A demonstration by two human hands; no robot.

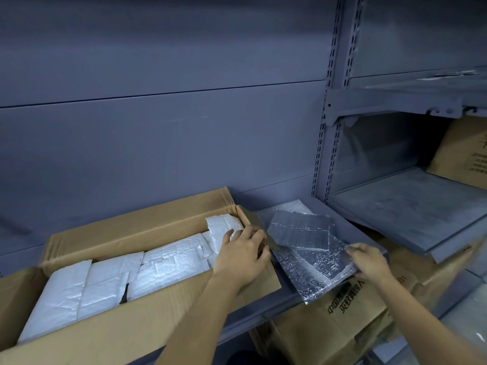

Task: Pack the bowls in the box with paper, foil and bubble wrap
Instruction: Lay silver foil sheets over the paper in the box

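We found a grey steel shelving unit (158,140). Its lower shelf (353,225) carried the work.

An open cardboard box (137,219) occupied the left part of that shelf and overhung its front edge. A layer of white wrapped parcels (168,262) filled the box from end to end, close-packed and near the top. No bowls were visible; we judged them to be inside the parcels but could not confirm it.

A printed carton (342,312) stood below the shelf's front edge, and another carton (463,154) sat on the adjoining shelf to the right.

Just beside the box's right end lay a stack of foil-faced sheets (311,262), reaching from the shelf's back edge to just past its front edge. A piece of bubble wrap (292,206) showed beneath the stack at the back edge.

The left hand (242,254) rested at the box's right end, fingers curled over the end flap and thumb against the white wrapping. The right hand (369,262) pinched the stack's near right edge, fingers narrow; the view was blurred there.

In our judgement the paper stage appeared complete. Still to do were laying foil and bubble wrap over the contents and closing the flaps.
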